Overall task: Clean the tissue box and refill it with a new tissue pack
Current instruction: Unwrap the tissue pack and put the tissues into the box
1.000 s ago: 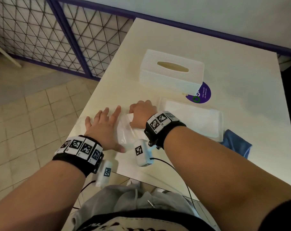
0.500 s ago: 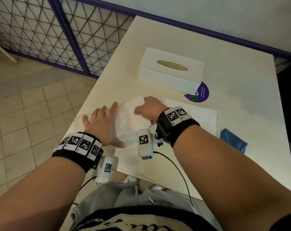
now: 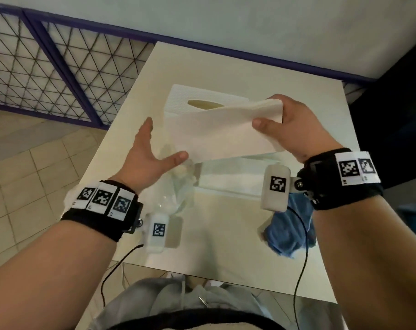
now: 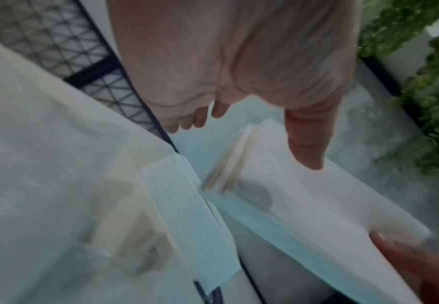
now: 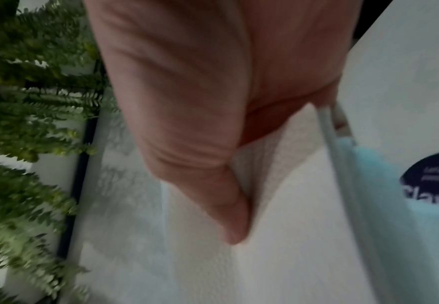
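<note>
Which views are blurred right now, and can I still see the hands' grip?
Head view: fairly sharp, right hand grips the tissue stack, left hand open beside it. Left wrist view: motion-smeared, tissue box soft. Right wrist view: blurred, thumb pressed on tissue.

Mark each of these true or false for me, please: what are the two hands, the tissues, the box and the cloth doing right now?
1. The right hand grips the tissue stack. True.
2. The stack is already inside the tissue box. False: it is held in the air in front of the box, whose slot shows no tissues.
3. The left hand is clenched in a fist. False: its fingers are straight and spread, with the thumb at the stack's lower corner.
4. A blue cloth lies on the table near the right wrist. True.
5. The clear wrapper still encloses the stack. False: it lies crumpled on the table below the left hand.
</note>
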Demonstrator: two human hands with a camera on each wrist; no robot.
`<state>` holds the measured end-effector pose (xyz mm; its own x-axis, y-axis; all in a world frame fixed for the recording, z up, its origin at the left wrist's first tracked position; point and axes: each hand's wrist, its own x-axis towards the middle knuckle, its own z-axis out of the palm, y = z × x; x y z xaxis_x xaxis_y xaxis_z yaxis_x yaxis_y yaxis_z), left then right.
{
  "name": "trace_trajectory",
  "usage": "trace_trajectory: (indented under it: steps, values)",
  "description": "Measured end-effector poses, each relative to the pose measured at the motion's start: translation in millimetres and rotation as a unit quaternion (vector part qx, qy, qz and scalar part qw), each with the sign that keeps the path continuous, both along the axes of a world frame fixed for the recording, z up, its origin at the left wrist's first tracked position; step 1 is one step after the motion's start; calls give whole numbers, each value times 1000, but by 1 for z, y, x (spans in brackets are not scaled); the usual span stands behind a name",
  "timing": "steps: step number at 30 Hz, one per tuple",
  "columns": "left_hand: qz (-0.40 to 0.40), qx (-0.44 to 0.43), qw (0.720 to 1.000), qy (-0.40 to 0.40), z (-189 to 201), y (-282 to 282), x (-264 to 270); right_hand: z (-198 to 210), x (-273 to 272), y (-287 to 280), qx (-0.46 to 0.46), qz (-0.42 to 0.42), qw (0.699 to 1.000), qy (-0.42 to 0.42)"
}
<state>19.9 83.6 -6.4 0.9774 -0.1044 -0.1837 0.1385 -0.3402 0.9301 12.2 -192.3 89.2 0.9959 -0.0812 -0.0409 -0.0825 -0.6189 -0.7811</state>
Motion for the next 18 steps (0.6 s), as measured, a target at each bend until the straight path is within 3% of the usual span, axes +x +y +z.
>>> trace_trajectory:
  steps: [2,3,10,18]
  values:
    - [1,-119,993,16,3,-23,11,-10,-8,-16,59,-21,998,-13]
    - [-3,-139,990,22,4,-34,15,-17,-12,-22,92,-33,995,-15]
    - [45,-97,994,26,-21,-90,20,-85,-40,-41,180,-150,972,-17]
    - [87,-112,988,64,-45,-107,1,-129,-45,-45,299,-182,936,25]
